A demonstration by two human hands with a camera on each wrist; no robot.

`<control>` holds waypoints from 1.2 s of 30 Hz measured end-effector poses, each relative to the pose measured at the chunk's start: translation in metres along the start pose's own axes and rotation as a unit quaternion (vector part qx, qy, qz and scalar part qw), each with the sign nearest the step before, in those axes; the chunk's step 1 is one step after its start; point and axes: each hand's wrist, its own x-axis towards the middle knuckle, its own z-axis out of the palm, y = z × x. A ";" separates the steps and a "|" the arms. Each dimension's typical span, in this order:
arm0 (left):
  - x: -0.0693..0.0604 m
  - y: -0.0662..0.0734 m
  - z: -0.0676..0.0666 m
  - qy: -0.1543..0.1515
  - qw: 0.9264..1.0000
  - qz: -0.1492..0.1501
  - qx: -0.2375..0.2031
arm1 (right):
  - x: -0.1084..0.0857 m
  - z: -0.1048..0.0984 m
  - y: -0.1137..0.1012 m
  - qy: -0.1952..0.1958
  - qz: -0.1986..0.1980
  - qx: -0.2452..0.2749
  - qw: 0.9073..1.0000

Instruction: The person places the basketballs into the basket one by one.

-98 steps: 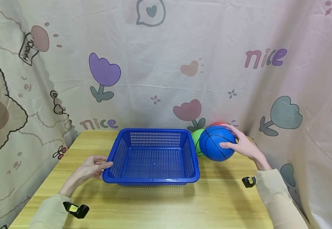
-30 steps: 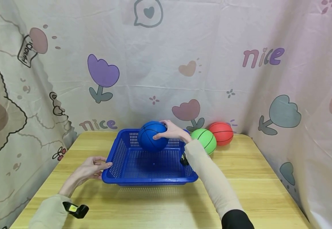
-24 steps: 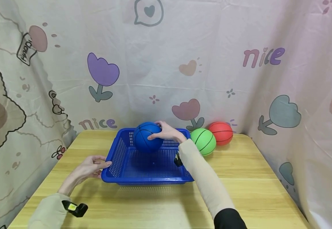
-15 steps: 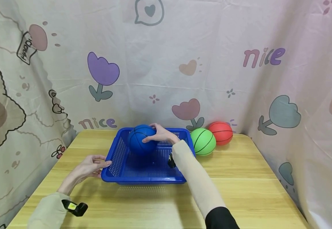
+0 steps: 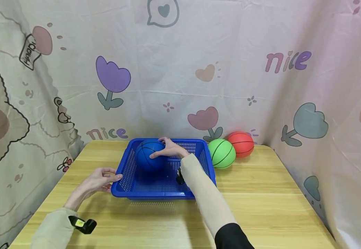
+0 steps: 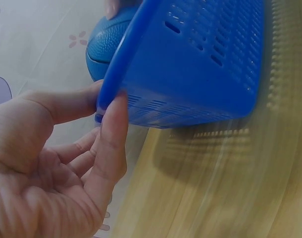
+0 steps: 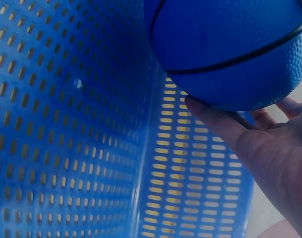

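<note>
The blue ball [image 5: 147, 157] is inside the left part of the basket, left of centre in the head view, its top level with or above the far rim; whether its underside meets the basket floor cannot be told. It looks like light, hollow rubber or soft plastic, likely to give a little under the fingers and spring back, and hardly fragile. The pebbled skin in the right wrist view should offer fair grip, though a round thing like this can roll out of a loose hold. The best hold is probably a wide one across its upper half, thumb and fingers on opposite sides, as pressure on one side alone would turn it.

The right hand [image 5: 169, 149] grasps it from the right, thumb on the near side and fingers over the far top.

Around it, the blue basket [image 5: 164, 194] seems thin, stiff plastic, light enough to slide if bumped; its rim is the natural place to steady it. The left hand [image 5: 101, 180] pinches that rim at the left.

Right of the basket, the green ball [image 5: 221, 154] sits just beside it, with the red ball [image 5: 240, 144] behind, on the wooden table [image 5: 261, 207].
</note>
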 end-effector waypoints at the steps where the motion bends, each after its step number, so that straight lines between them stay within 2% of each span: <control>1: 0.000 0.000 0.000 0.002 1.000 -0.002 -0.001 | 0.001 0.002 0.001 0.002 0.000 -0.003 1.000; 9: -0.001 0.000 0.001 0.008 1.000 -0.003 0.010 | 0.004 0.010 0.004 0.014 -0.006 -0.007 1.000; 18: 0.001 -0.002 0.000 0.015 1.000 -0.007 0.013 | 0.004 0.016 0.001 0.024 -0.017 -0.036 0.999; 22: 0.001 -0.002 0.000 0.014 1.000 -0.006 0.011 | 0.004 0.019 0.000 0.032 -0.020 -0.044 0.998; 29: 0.000 -0.001 0.000 0.009 1.000 -0.004 0.010 | 0.005 0.024 -0.004 0.038 -0.013 -0.088 0.995; 36: -0.001 0.000 0.001 0.007 1.000 -0.003 0.010 | 0.004 0.027 -0.004 0.036 -0.012 -0.091 0.995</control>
